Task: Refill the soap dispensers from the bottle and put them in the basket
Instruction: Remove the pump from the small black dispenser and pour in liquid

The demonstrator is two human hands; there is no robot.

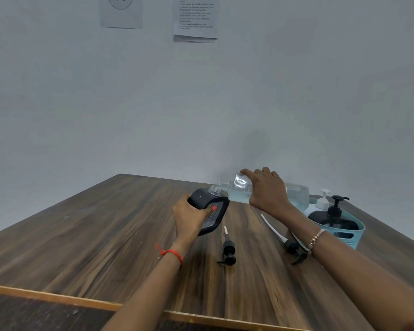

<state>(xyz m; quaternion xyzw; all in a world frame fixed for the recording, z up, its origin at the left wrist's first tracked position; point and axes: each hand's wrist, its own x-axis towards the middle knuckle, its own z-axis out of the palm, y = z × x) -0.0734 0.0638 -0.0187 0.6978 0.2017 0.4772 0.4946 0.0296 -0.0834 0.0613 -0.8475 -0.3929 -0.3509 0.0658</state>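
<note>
My left hand (189,217) grips a dark grey soap dispenser (207,206), tilted away from me, its open clear neck toward the bottle. My right hand (264,192) holds a clear refill bottle (239,186) of pale blue liquid on its side, its threaded mouth right beside the dispenser's neck. Two black pump heads lie on the wooden table (93,235): one pump (228,252) in the middle, a second pump (293,247) with a long white tube under my right forearm. The light blue basket (354,231) at the right holds a black dispenser (332,218) and a white one (320,203).
The table stands against a pale wall, its front edge close to me. Two paper sheets (196,17) hang on the wall above. The basket sits near the table's right edge.
</note>
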